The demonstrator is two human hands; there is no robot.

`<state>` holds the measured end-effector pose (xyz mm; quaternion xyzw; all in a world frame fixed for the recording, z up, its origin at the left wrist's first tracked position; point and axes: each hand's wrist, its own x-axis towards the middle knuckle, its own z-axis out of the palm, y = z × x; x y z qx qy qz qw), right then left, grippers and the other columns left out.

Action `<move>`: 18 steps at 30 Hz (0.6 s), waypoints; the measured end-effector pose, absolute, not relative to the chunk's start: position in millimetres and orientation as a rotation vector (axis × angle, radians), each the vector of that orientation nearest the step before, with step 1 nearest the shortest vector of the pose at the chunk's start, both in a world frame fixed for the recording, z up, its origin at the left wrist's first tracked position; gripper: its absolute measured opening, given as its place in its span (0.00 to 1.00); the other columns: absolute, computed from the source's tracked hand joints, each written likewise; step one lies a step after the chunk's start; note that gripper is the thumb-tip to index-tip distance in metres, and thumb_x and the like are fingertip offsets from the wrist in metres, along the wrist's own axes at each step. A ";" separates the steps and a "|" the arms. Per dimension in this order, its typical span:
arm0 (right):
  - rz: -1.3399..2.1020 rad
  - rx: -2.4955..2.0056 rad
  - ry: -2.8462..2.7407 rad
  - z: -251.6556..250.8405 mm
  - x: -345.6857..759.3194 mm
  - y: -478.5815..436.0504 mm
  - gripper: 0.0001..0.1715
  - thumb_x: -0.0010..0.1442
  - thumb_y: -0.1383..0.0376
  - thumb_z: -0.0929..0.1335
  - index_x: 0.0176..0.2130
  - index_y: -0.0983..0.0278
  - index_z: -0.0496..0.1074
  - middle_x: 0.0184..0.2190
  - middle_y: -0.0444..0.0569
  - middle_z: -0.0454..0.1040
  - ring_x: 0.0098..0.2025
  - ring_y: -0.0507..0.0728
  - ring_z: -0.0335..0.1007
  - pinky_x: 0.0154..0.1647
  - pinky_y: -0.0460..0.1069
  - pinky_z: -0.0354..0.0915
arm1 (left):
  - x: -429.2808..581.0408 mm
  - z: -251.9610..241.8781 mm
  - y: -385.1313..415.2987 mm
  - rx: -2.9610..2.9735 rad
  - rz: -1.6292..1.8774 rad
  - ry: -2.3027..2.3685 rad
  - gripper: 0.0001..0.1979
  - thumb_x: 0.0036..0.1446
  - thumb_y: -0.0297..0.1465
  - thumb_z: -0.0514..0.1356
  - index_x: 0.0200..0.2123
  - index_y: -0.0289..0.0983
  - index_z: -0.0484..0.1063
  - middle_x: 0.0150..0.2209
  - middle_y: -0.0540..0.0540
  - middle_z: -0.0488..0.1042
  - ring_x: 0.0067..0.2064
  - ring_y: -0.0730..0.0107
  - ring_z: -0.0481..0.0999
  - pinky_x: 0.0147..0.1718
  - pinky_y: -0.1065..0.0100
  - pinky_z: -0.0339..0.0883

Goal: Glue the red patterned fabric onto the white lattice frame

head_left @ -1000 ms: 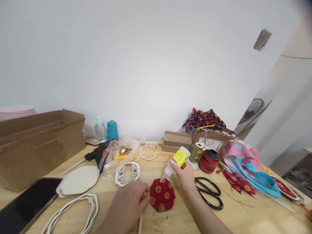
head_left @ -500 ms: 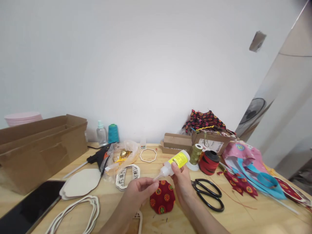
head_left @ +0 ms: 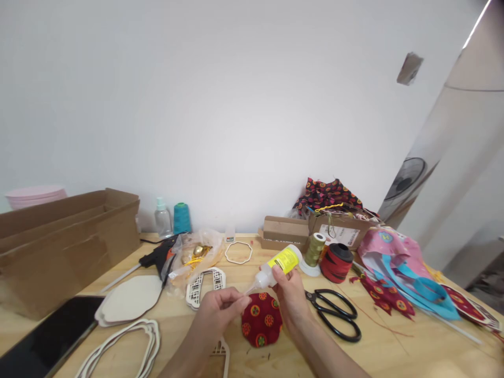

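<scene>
Right hand [head_left: 292, 295] clasps the glue bottle [head_left: 282, 261]; left hand [head_left: 218, 311] pinches its nozzle just above the red fabric disc [head_left: 262, 321] — a careless squeeze could blot it.

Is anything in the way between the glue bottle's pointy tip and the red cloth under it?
Yes: the left hand has its fingers at the tip of the glue bottle, just above the red cloth. The right hand holds the bottle tilted. Nothing else visible sits between them.
</scene>
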<state>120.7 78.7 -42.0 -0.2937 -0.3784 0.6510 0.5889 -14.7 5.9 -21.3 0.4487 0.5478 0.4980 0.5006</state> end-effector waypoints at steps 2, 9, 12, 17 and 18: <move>1.519 -0.687 -0.849 -41.9 121.4 80.6 0.20 0.39 0.56 0.74 0.29 0.66 0.68 0.23 0.46 0.74 0.25 0.54 0.70 0.26 0.47 0.64 | -15.3 -18.7 4.3 1.140 1.199 1.321 0.15 0.39 0.41 0.63 0.18 0.34 0.70 0.15 0.57 0.60 0.18 0.81 0.49 0.18 0.73 0.43; 1.523 -0.669 -0.796 -27.8 132.3 81.7 0.18 0.44 0.55 0.72 0.30 0.65 0.68 0.25 0.46 0.74 0.27 0.53 0.71 0.21 0.44 0.63 | -11.2 -14.9 -4.4 1.354 1.169 1.286 0.15 0.50 0.40 0.55 0.20 0.35 0.69 0.19 0.54 0.60 0.23 0.76 0.57 0.24 0.72 0.52; 1.521 -0.657 -0.790 -23.7 134.6 82.1 0.18 0.45 0.55 0.71 0.30 0.65 0.67 0.25 0.45 0.74 0.26 0.52 0.70 0.20 0.43 0.62 | -7.0 -12.6 -8.3 1.503 1.157 1.299 0.15 0.55 0.38 0.50 0.25 0.36 0.70 0.24 0.52 0.65 0.29 0.72 0.64 0.30 0.71 0.57; 1.518 -0.658 -0.779 -24.1 134.4 84.9 0.20 0.43 0.53 0.71 0.30 0.64 0.66 0.22 0.44 0.73 0.24 0.53 0.70 0.19 0.44 0.61 | 17.2 -5.1 -26.1 1.936 0.846 1.192 0.16 0.56 0.36 0.50 0.23 0.38 0.73 0.27 0.48 0.73 0.31 0.69 0.70 0.33 0.68 0.62; 1.517 -0.664 -0.781 -24.5 133.8 84.6 0.20 0.43 0.53 0.71 0.30 0.64 0.66 0.22 0.45 0.73 0.23 0.53 0.70 0.18 0.44 0.61 | 25.5 -4.9 -32.5 2.013 0.733 1.014 0.13 0.56 0.36 0.50 0.28 0.40 0.73 0.31 0.47 0.74 0.32 0.69 0.71 0.33 0.67 0.64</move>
